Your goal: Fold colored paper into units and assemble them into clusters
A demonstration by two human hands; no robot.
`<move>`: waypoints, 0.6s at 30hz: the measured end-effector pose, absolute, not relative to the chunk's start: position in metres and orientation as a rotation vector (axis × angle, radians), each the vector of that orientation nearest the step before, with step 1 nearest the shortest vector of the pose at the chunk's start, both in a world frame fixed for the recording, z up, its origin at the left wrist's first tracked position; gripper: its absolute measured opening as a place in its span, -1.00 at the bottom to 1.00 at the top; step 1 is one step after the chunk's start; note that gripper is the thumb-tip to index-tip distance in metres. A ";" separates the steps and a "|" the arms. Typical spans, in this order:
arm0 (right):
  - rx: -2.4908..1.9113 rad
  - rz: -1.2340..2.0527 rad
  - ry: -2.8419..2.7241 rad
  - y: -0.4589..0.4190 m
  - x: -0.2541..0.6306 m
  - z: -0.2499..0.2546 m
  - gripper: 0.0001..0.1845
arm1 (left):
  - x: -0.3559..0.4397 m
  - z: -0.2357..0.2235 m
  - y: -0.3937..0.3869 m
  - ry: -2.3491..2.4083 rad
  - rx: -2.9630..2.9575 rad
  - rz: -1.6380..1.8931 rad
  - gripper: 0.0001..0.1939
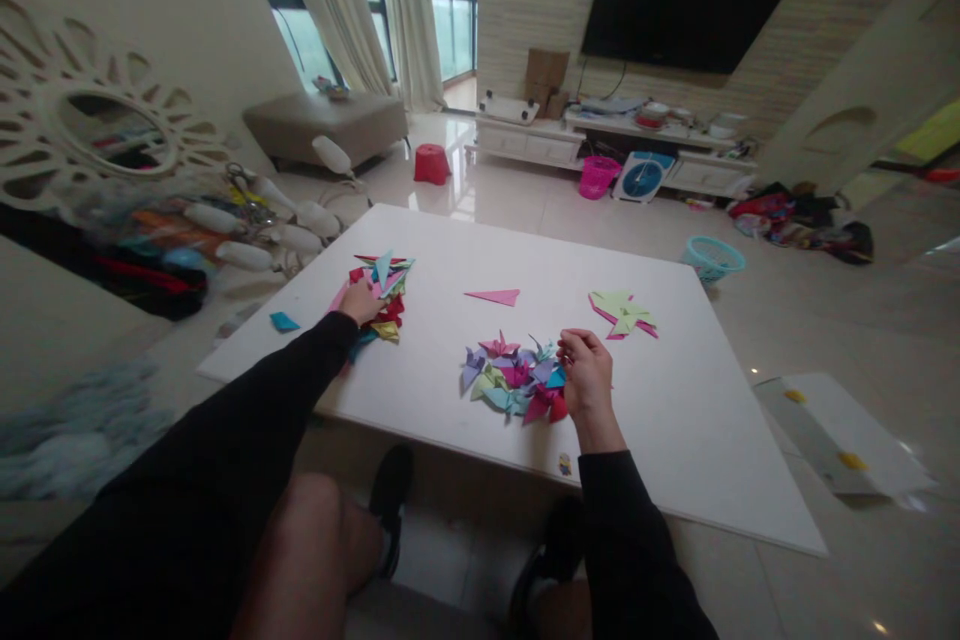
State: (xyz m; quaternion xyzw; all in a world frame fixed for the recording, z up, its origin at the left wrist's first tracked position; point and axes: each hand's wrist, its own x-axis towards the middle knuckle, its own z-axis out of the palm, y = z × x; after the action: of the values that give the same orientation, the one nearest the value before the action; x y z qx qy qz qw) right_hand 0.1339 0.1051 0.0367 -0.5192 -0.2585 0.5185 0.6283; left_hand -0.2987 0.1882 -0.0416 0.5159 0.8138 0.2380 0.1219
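My left hand (361, 303) reaches out to a pile of folded coloured paper pieces (384, 292) at the table's left side, fingers curled on the pile; what they grip is hidden. My right hand (586, 375) rests at the right edge of a heap of small folded paper cranes (510, 375) near the table's front, fingers curled and touching the heap. A pink paper triangle (495, 296) lies in the middle of the white table (697, 420). A green and pink folded paper piece (624, 312) lies to the right.
A small blue paper scrap (284, 322) lies near the table's left edge. On the floor are a red stool (432, 164), a pink basket (598, 176), a teal basket (713, 257) and white sheets (847, 435). My knees and shoes are under the table's front edge.
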 end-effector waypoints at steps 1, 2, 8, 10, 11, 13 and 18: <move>-1.190 1.187 -0.592 0.105 0.134 0.036 -0.73 | -0.302 -0.042 0.186 2.402 1.521 0.640 -0.57; -1.189 1.185 -0.589 0.106 0.135 0.036 -0.73 | -0.304 -0.042 0.184 2.419 1.552 0.570 -0.62; -1.188 1.180 -0.589 0.107 0.134 0.034 -0.72 | -0.306 -0.027 0.175 2.476 1.631 0.460 -0.87; -1.194 1.181 -0.595 0.106 0.134 0.034 -0.72 | -0.304 -0.015 0.172 2.526 1.608 0.557 -0.85; -1.195 1.183 -0.597 0.106 0.134 0.034 -0.72 | -0.301 -0.008 0.170 2.554 1.575 0.651 -0.85; -1.194 1.190 -0.597 0.106 0.135 0.034 -0.72 | -0.288 0.008 0.167 2.575 1.473 0.912 -0.85; -1.183 1.205 -0.613 0.104 0.133 0.032 -0.74 | -0.211 0.044 0.145 2.147 1.239 1.540 -0.86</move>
State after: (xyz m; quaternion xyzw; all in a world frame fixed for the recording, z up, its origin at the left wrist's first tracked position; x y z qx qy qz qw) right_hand 0.1330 0.1036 0.0321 -0.5150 -0.2670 0.5246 0.6231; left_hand -0.2105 0.1448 0.0442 0.4218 0.7312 0.5245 0.1113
